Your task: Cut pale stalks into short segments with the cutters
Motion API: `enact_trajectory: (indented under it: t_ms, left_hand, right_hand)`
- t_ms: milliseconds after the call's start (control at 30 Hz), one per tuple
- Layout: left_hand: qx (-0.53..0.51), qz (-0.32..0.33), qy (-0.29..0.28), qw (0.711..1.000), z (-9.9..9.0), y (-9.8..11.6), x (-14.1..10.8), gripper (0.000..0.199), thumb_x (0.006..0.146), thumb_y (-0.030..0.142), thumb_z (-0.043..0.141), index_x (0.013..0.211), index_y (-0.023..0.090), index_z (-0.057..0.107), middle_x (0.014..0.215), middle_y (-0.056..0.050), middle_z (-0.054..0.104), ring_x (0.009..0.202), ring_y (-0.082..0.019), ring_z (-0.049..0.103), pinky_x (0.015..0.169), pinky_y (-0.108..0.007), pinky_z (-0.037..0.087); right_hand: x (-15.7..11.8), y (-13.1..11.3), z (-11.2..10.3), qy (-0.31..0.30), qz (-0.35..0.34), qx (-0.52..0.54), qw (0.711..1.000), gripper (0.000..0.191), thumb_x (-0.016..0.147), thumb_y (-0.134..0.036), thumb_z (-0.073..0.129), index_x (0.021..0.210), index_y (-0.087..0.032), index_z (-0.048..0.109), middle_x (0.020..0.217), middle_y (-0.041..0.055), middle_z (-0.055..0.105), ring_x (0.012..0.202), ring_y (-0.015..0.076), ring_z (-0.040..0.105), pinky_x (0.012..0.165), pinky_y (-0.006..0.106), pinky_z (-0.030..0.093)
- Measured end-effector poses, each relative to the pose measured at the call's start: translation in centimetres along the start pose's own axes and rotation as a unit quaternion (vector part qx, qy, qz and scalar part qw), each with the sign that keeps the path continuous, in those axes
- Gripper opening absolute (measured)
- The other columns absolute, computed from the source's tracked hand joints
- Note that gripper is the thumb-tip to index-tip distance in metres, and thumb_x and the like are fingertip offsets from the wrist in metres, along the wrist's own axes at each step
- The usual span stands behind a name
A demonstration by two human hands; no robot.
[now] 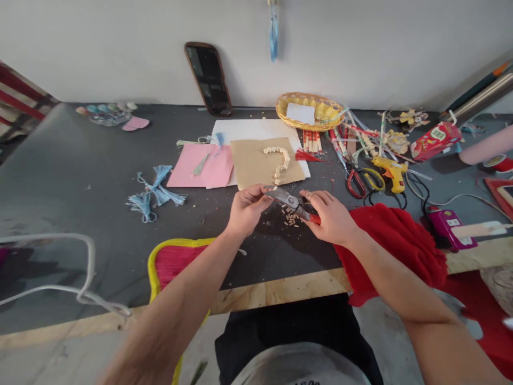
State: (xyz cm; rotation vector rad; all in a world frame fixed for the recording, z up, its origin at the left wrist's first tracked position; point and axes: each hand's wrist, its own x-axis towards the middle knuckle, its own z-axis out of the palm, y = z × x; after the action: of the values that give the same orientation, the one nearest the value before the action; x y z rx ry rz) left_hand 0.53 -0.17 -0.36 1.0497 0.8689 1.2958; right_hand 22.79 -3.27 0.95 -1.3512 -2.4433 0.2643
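My right hand (331, 216) is closed around the red handles of a pair of pruning shears (294, 203), whose grey jaws point left. At the jaw tips, my left hand (247, 209) pinches a small pale piece (271, 188), mostly hidden by fingers and blades, so its kind is unclear. Below the shears lies a scatter of short light-coloured cut pieces (290, 216) on the dark table. Just beyond, a curved chain of small cream pieces (284, 160) rests on a brown paper sheet (248, 160).
Pink paper (184, 168) and blue tassels (162, 192) lie left. Behind are a phone (209, 80) against the wall and a wicker basket (308, 125). Rightward sit red-handled scissors (355, 183), a yellow glue gun (393, 174), its cable, a juice carton (435, 140) and red cloth (395, 243).
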Motion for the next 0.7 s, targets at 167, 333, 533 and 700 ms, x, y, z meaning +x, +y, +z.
enact_trajectory:
  t_ms: [167, 333, 533, 700]
  left_hand:
    - [-0.006, -0.017, -0.014, 1.0, -0.19, -0.04, -0.04, 0.009, 0.067, 0.027, 0.079, 0.069, 0.018, 0.076, 0.067, -0.001, 0.071, 0.063, -0.013, 0.06, 0.065, -0.025, 0.045]
    - [-0.007, -0.032, -0.017, 0.999, -0.17, 0.01, -0.03, 0.01, 0.067, 0.027, 0.079, 0.067, 0.018, 0.075, 0.065, -0.002, 0.07, 0.062, -0.013, 0.06, 0.066, -0.025, 0.047]
    - [0.01, -0.014, -0.012, 1.0, -0.17, -0.27, -0.03, 0.008, 0.07, 0.026, 0.077, 0.07, 0.018, 0.075, 0.067, -0.001, 0.071, 0.064, -0.012, 0.06, 0.066, -0.024, 0.046]
    - [0.026, -0.001, -0.003, 1.0, -0.18, -0.41, -0.01, 0.008, 0.071, 0.026, 0.077, 0.071, 0.018, 0.075, 0.068, -0.001, 0.07, 0.065, -0.012, 0.06, 0.066, -0.024, 0.046]
  right_hand:
    - [0.03, 0.33, -0.02, 0.0, -0.011, 0.03, 0.999, 0.047, 0.082, -0.021, 0.059, 0.127, -0.019, 0.048, 0.122, 0.0134, 0.061, 0.115, 0.0301, 0.057, 0.095, 0.048, 0.051]
    - [-0.09, 0.04, -0.16, 0.004, -0.003, 0.046, 0.999, 0.047, 0.076, -0.015, 0.06, 0.122, -0.018, 0.05, 0.115, 0.0123, 0.063, 0.107, 0.0281, 0.061, 0.094, 0.045, 0.052]
    - [-0.36, -0.49, 0.07, -0.006, 0.036, 0.006, 0.999, 0.051, 0.075, -0.015, 0.058, 0.125, -0.017, 0.049, 0.112, 0.0129, 0.063, 0.103, 0.0285, 0.062, 0.089, 0.044, 0.053]
    - [-0.28, -0.6, 0.09, -0.017, 0.045, 0.006, 0.999, 0.051, 0.077, -0.016, 0.058, 0.126, -0.017, 0.048, 0.114, 0.0127, 0.062, 0.104, 0.0282, 0.061, 0.09, 0.044, 0.052]
